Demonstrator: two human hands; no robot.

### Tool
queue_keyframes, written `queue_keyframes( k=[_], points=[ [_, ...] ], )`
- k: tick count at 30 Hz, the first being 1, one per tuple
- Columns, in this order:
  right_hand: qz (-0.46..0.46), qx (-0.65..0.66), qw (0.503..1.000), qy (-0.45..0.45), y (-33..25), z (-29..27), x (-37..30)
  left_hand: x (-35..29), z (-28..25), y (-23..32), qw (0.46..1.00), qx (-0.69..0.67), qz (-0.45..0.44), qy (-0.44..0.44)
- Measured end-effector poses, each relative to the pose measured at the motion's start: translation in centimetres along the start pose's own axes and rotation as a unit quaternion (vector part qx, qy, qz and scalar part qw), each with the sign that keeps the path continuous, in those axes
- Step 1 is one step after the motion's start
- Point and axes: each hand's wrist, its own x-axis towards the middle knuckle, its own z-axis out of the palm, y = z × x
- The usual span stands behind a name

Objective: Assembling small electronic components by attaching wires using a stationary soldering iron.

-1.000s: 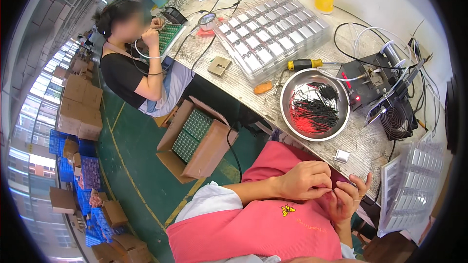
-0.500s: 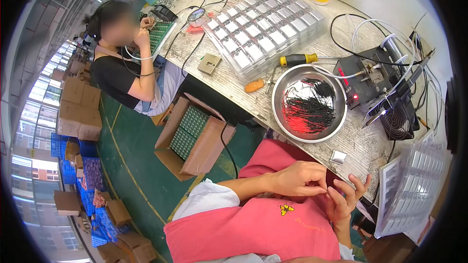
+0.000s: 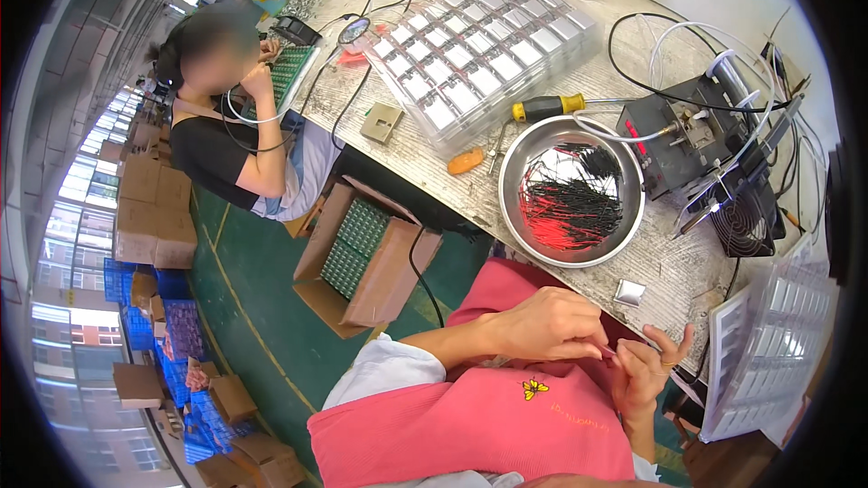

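Over my lap, just off the table's front edge, my left hand (image 3: pixel 553 325) is closed in a pinch. My right hand (image 3: pixel 644 369) meets it fingertip to fingertip, thumb and forefinger pinched, other fingers raised. A thin reddish strand (image 3: pixel 608 351) shows between the fingertips; its full shape is too small to make out. Beyond the hands stands a round metal bowl (image 3: pixel 515 233) holding loose black wires (image 3: pixel 579 203) and red wires (image 3: pixel 545 224). A small silvery, pillow-shaped piece (image 3: pixel 629 292) lies on the table nearest my right hand.
Behind the bowl are a yellow-black screwdriver (image 3: pixel 549 108) and a black machine (image 3: pixel 674 140) with a fan (image 3: pixel 743 224). Stacked clear trays (image 3: pixel 488 54) hold silvery pieces; more trays (image 3: pixel 768 343) lean at right. A carton of green boards (image 3: pixel 362 253) stands left. A co-worker (image 3: pixel 226 136) sits beyond.
My fingertips have drawn together, and a reddish strand now shows between them. The red light on the black machine no longer shows. The view has shifted slightly.
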Motion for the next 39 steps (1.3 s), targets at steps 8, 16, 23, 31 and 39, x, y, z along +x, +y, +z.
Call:
queue_keyframes(
  k=[8, 16, 23, 31, 39],
  points=[
    [0.048, 0.024, 0.998, 0.033, 0.8, -0.5, 0.4, -0.4, -3.9, -0.3, 0.998, -0.052, 0.016, -0.003],
    [0.032, 0.042, 0.998, 0.019, 0.4, -0.5, 1.0, 2.6, -8.6, 3.6, 0.898, -0.175, 0.184, 0.359],
    [0.013, 0.035, 0.999, 0.020, 0.3, -0.4, 0.8, 5.1, -9.1, 8.2, 0.876, -0.169, 0.177, 0.415],
    [0.035, 0.041, 0.999, 0.001, -0.3, -0.8, 1.5, 5.3, -8.8, 10.3, 0.893, -0.171, 0.138, 0.392],
    [0.070, 0.054, 0.996, 0.021, -0.9, -0.9, 2.0, 3.4, -9.2, 7.8, 0.877, -0.100, 0.113, 0.457]
  ],
)
